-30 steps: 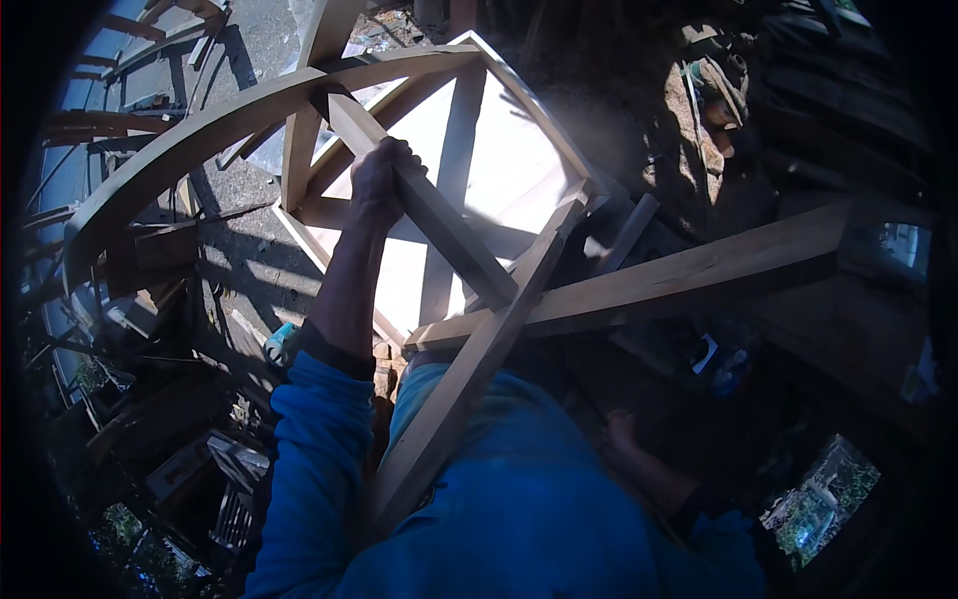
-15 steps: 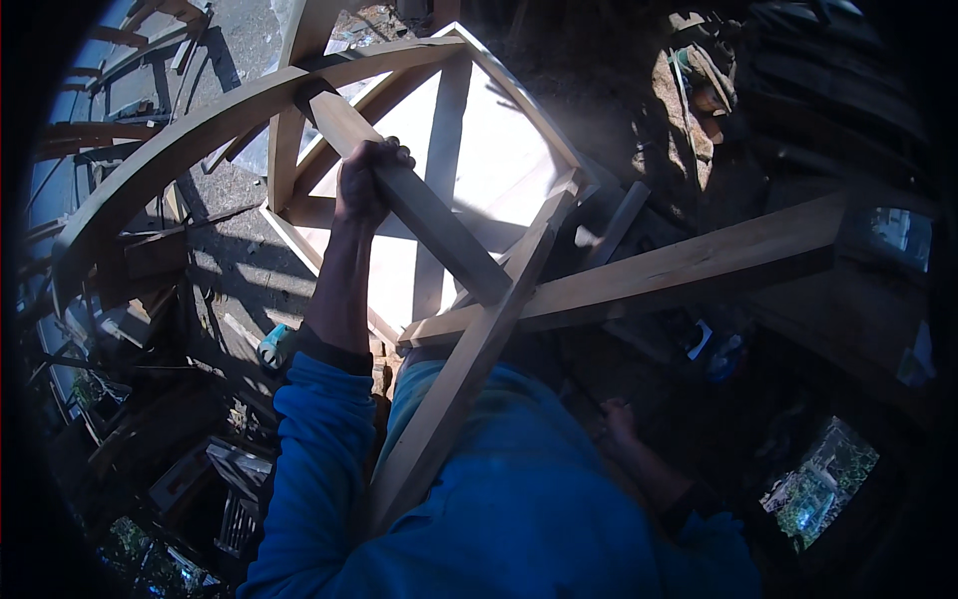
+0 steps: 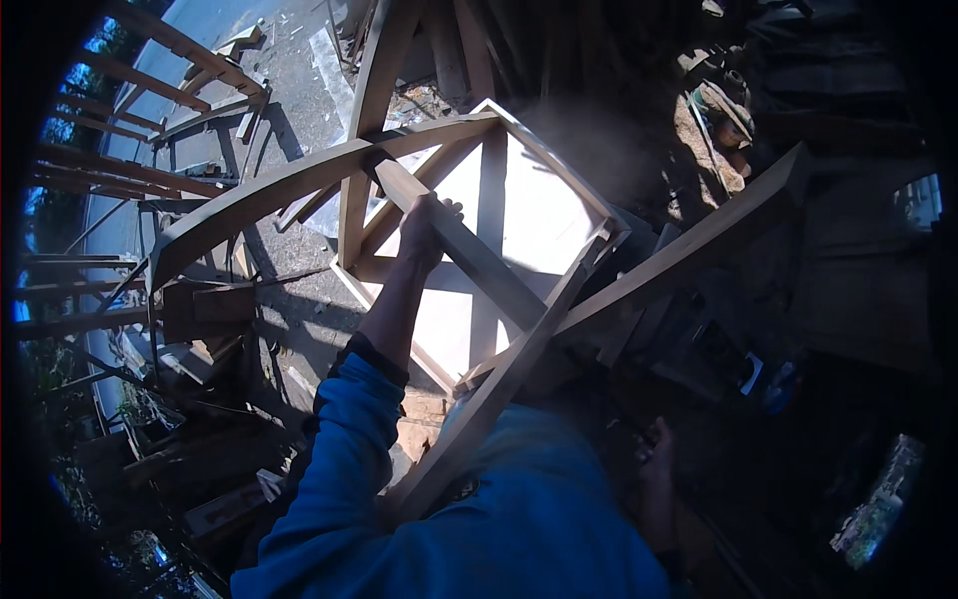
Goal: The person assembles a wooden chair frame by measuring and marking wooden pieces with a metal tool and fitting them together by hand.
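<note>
My left hand (image 3: 425,232) is closed around the wooden crossbar (image 3: 479,262) of a pale timber frame. One end of the crossbar meets a long curved rail (image 3: 269,190), the other a straight-looking beam (image 3: 489,409) that runs back toward my body. Another long beam (image 3: 689,245) slants out to the right. Below the crossbar lies a square, shallow wooden panel (image 3: 544,220) with a raised rim, brightly sunlit. My right hand (image 3: 656,461) hangs low on the right in deep shadow. Its fingers are too dark to read, and anything in them is hidden.
Stacked wooden frames (image 3: 130,170) stand at the left, with more timber pieces (image 3: 225,509) below them. A cluttered sunlit heap (image 3: 717,130) lies at the far right. An upright curved timber (image 3: 377,80) rises behind the panel. Scraps litter the concrete floor (image 3: 294,319).
The view has shifted, so the frame and panel appear lower and farther right. My left hand keeps its grip on the crossbar. The right hand sits in the shadow in both frames.
</note>
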The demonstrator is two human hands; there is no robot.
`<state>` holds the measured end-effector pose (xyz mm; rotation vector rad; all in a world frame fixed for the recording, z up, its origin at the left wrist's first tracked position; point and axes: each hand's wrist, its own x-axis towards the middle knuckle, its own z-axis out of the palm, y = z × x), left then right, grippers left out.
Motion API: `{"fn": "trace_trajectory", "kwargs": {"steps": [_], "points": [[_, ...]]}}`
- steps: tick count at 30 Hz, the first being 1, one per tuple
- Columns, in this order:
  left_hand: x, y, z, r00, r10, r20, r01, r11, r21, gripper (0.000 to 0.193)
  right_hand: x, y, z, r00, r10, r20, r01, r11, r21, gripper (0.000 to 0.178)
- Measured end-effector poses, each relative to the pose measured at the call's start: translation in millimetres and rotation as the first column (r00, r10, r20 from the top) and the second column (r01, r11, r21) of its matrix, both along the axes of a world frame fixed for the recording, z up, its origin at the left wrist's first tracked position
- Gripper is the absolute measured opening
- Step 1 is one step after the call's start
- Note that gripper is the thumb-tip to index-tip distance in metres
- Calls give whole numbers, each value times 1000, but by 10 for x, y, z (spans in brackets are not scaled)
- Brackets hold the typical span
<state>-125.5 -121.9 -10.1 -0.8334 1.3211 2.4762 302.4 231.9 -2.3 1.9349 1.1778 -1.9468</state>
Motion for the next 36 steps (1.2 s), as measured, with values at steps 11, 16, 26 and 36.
{"fn": "trace_trajectory", "kwargs": {"steps": [11, 16, 26, 36], "points": [[1456, 604, 1889, -105, -849, 518, 865, -335, -374, 74, 66, -270, -33, 989, -16, -145, 57, 958, 280, 39], [1533, 735, 1584, -199, -758, 621, 785, -502, -362, 67, 80, -362, -138, 965, 130, -230, 22, 828, 560, 43], [1792, 1084, 1674, -96, -640, 762, 817, -488, -307, 58, 711, -138, -493, 819, 324, -473, -55, 866, 497, 33], [835, -410, 2701, 463, -715, 524, 219, -480, -849, 58, -664, -530, 654, 610, 576, -544, -5, 689, 724, 31]]}}
